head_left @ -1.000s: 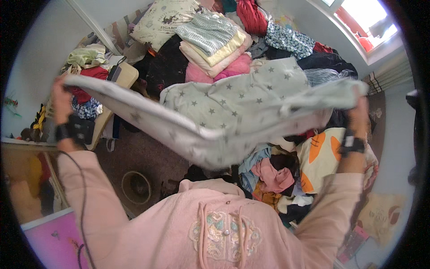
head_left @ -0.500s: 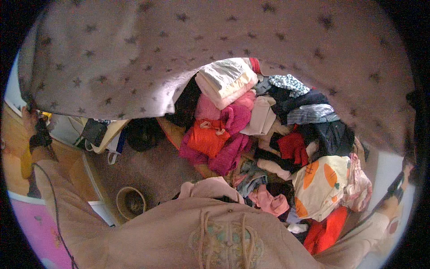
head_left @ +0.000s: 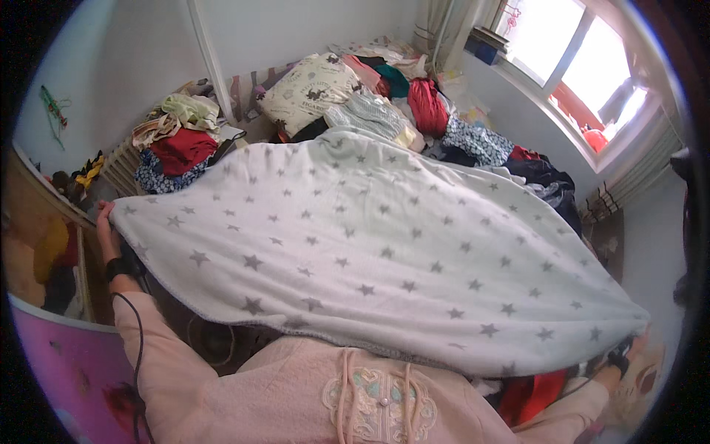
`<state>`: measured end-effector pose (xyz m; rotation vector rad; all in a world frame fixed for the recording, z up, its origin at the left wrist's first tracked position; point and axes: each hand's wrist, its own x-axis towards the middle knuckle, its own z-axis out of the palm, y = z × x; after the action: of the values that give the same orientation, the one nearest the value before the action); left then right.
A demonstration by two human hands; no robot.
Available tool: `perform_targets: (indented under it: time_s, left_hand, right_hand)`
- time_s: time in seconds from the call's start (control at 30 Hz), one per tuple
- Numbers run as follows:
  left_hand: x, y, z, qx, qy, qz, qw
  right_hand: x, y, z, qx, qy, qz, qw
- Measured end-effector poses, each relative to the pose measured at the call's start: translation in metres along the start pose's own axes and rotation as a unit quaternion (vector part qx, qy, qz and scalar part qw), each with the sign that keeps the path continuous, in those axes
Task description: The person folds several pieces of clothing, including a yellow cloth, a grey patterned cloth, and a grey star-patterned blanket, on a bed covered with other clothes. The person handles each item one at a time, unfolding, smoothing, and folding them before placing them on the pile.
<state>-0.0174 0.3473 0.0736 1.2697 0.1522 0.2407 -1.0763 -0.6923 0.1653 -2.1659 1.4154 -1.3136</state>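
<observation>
A pale blanket with grey stars is spread wide in front of me, sagging across most of the view. My left hand is closed on its left corner, arm stretched out to the side. At the far right my right hand grips the opposite corner; the cloth and the dim rim partly hide its fingers. The near edge of the blanket hangs just in front of my chest. Much of the clothes heap beneath it is covered, though a red garment shows below its lower right edge.
Behind the blanket lie a patterned cream pillow, a red cloth and dark clothes. More folded clothes are piled by a radiator at left. A window is at upper right; a pink panel stands lower left.
The blanket, held up high before, has come down and spread over the clothes heap, uncovering the wall and window behind. Both hands still hold its corners.
</observation>
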Motion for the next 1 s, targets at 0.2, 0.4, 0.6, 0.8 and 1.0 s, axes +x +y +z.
perform_targets:
  time_s: [0.2, 0.4, 0.6, 0.8, 1.0]
  left_hand:
    - [-0.04, -0.027, 0.061, 0.013, -0.11, -0.022, 0.994]
    - [-0.082, -0.043, 0.162, 0.009, -0.233, -0.055, 0.971]
    - [-0.185, -0.057, 0.316, -0.047, -0.415, -0.086, 0.905]
    - [-0.325, -0.105, 0.412, 0.003, -0.585, -0.041, 0.81]
    - [-0.366, -0.149, 0.409, -0.012, -0.632, -0.12, 0.765]
  right_hand:
    - [-0.061, -0.032, 0.078, -0.059, -0.106, -0.029, 0.992]
    - [-0.106, -0.188, 0.176, 0.035, -0.11, 0.058, 0.992]
    - [-0.113, -0.399, 0.314, 0.396, -0.095, 0.34, 0.848]
    - [-0.234, -0.534, 0.45, 0.371, -0.297, 0.126, 0.871]
    - [-0.342, -0.559, 0.509, 0.527, -0.381, 0.209, 0.73]
